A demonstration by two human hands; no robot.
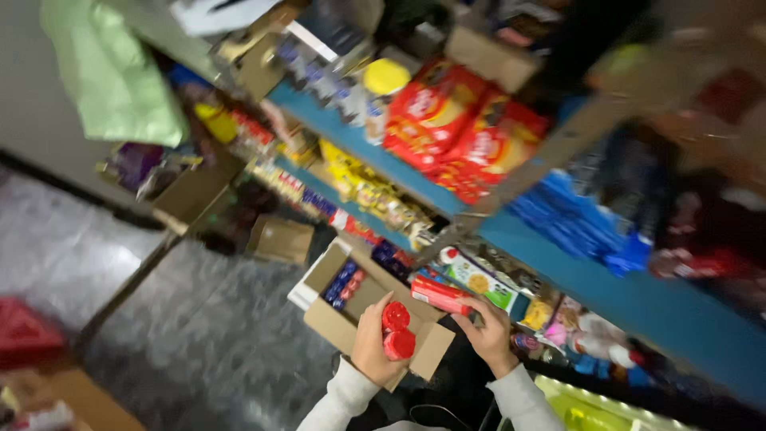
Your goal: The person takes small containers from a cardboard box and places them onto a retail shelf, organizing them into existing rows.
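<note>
Both hands (375, 339) closed: red packs (396, 330)

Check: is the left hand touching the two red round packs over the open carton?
Touching. The head view shows the left hand wrapped around the two red round packs, fingers closed on them, above the open cardboard carton.

red round packets (396, 330), brown cardboard box (361, 307), blue shelf (359, 137)
</note>
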